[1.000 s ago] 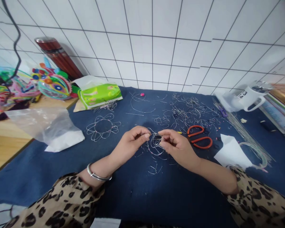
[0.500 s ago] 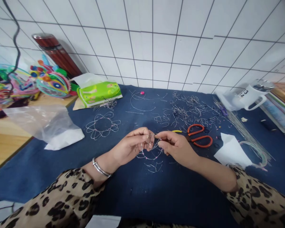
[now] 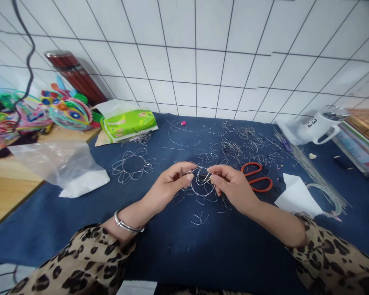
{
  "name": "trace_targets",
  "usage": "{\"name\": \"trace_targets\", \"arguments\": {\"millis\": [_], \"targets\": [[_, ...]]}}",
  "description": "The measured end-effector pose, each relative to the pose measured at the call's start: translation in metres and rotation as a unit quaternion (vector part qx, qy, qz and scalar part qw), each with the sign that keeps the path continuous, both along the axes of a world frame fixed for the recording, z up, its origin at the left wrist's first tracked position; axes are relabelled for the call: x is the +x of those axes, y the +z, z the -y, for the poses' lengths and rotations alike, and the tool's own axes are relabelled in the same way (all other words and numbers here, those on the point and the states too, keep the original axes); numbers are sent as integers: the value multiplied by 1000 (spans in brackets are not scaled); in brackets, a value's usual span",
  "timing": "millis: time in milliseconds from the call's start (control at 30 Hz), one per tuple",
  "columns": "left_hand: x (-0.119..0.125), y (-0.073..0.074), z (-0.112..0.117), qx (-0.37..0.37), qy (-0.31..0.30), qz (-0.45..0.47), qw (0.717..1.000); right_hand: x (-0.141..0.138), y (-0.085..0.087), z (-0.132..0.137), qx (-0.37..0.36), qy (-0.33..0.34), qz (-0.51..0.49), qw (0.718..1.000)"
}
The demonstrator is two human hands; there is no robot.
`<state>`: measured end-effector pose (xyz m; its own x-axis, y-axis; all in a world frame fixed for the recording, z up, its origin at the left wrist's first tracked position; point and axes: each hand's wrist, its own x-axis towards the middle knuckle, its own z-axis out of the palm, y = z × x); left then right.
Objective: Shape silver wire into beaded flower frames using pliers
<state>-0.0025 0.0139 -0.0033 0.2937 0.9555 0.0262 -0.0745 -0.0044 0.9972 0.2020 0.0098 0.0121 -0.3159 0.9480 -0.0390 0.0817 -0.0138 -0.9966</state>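
Left hand (image 3: 169, 181) and right hand (image 3: 237, 186) have spread slightly, each grip pinching the beaded wire ring (image 3: 203, 196), so its middle now shows between them.

Digits (image 3: 311, 122) you can read
Near the far edge of the surface (image 3: 172, 254), at right, the white mug (image 3: 322, 126) shows "3" above "4".

- Thin, round, silver-coloured wire ring with small pink beads (image 3: 203, 195), the beads spaced along its near curve.
- Curved wire loops cross inside its far part.
- Pinched at left and right, mid-scene.
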Motion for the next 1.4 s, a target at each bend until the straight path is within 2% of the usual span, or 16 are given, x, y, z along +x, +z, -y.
{"name": "trace_targets", "arguments": {"millis": [200,367,500,633,767,900,1067,1400], "targets": [[0,4,1,11,-9,52,999,1,3,1,1,-9,-4,1000],[-1,4,1,12,11,85,996,-1,6,3,20,-16,6,1000],[-1,5,3,7,27,95,995,-4,10,6,24,-52,66,996],[1,8,6,5,30,108,994,-3,17,12,23,-33,138,990],[3,11,10,1,29,114,993,-1,19,20,89,-42,185,978],[4,10,14,-10,2,87,996,1,16,26,142,-80,202,966],[5,8,15,-10,-14,11,1000,3,16,30,123,-89,190,970],[5,5,13,64,70,-103,990,-15,21,30,99,-45,157,982]]}}
